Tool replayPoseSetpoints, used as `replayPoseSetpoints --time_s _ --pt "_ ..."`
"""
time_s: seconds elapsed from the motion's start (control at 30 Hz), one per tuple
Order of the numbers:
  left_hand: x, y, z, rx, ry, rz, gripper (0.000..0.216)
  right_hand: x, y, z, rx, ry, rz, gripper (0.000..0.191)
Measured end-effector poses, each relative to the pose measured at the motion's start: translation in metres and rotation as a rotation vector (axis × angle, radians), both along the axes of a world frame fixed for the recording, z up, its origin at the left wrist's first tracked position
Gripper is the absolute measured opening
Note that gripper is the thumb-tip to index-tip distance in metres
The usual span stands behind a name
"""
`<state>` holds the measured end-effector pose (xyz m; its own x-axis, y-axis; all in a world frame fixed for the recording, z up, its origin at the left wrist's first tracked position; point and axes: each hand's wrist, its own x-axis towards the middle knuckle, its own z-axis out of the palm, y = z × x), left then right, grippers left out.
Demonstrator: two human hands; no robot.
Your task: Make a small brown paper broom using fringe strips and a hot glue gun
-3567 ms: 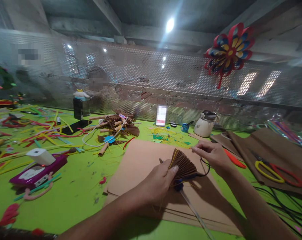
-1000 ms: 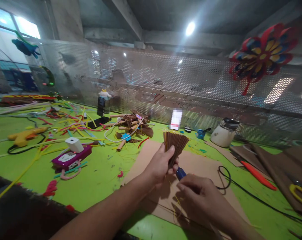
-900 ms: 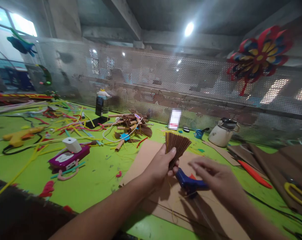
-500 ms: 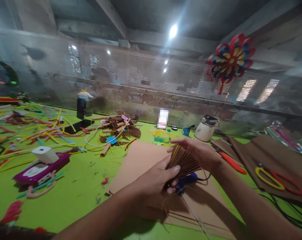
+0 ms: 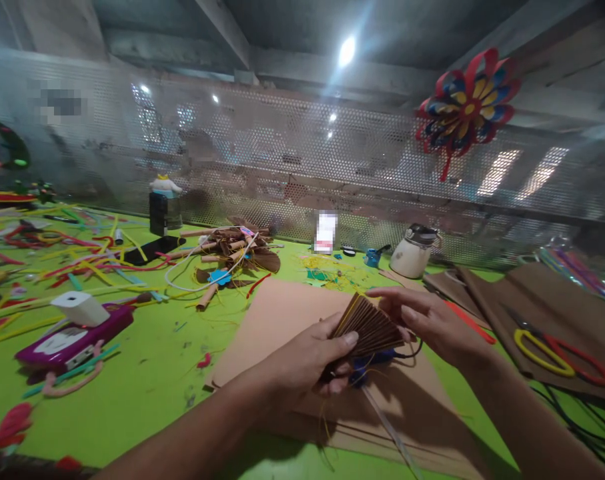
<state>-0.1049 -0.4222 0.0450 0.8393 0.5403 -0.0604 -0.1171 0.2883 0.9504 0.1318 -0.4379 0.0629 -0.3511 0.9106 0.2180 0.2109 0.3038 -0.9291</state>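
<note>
My left hand (image 5: 317, 357) is closed around the narrow end of a pleated brown paper fan (image 5: 367, 327), thumb on top of the folds. A yellow line runs along the fan's far left edge. At the fan's right edge is my right hand (image 5: 427, 320), its fingers bent and apart; the fingertips seem to touch the pleats. Partly hidden below the fan lies a blue glue gun (image 5: 359, 377) with a pale glue stick (image 5: 389, 427) extending toward me. Under it are stacked brown paper sheets (image 5: 277, 320). Thin yellow threads hang below my left hand.
Scissors (image 5: 542, 353) and dark brown paper (image 5: 522, 300) lie right, near black cables (image 5: 577, 420). A cream jug (image 5: 412, 253) stands behind. Left are a purple power strip (image 5: 77, 340) with a white charger (image 5: 85, 309), scattered pipe cleaners (image 5: 97, 267), and a brown craft pile (image 5: 237, 250).
My right hand has moved down and right from over the fan, its fingers now bending at the edge. More of the pleats shows. The left hand keeps its grip; the view has shifted slightly.
</note>
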Motion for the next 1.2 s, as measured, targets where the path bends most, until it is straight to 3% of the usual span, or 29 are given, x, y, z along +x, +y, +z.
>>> replayPoseSetpoints --time_s 0.13,0.23,0.37,0.63,0.8,0.93,1.2 --pt "0.000 -0.001 0.001 -0.001 -0.012 -0.023 0.039 -0.002 -0.012 0.009 -0.017 -0.044 0.179 0.073" --pt "-0.002 -0.001 0.003 -0.007 0.001 -0.070 0.038 -0.003 -0.021 0.016 0.073 -0.216 0.168 0.080" --pt "-0.003 0.000 0.003 -0.040 0.015 -0.119 0.035 -0.005 -0.024 0.016 0.150 -0.309 0.118 0.072" --pt "-0.004 -0.003 0.010 -0.165 0.056 -0.091 0.033 -0.017 -0.025 0.007 0.046 -0.082 0.107 0.055" --pt "-0.002 -0.008 0.009 -0.046 0.068 -0.101 0.028 -0.017 -0.024 0.008 0.008 -0.113 0.102 0.070" --pt "0.002 -0.012 0.007 0.023 0.022 -0.117 0.033 -0.015 -0.022 0.007 -0.013 -0.100 0.163 0.059" --pt "-0.003 -0.010 0.011 0.153 0.168 -0.235 0.038 -0.014 -0.020 0.002 0.003 -0.038 0.145 0.042"
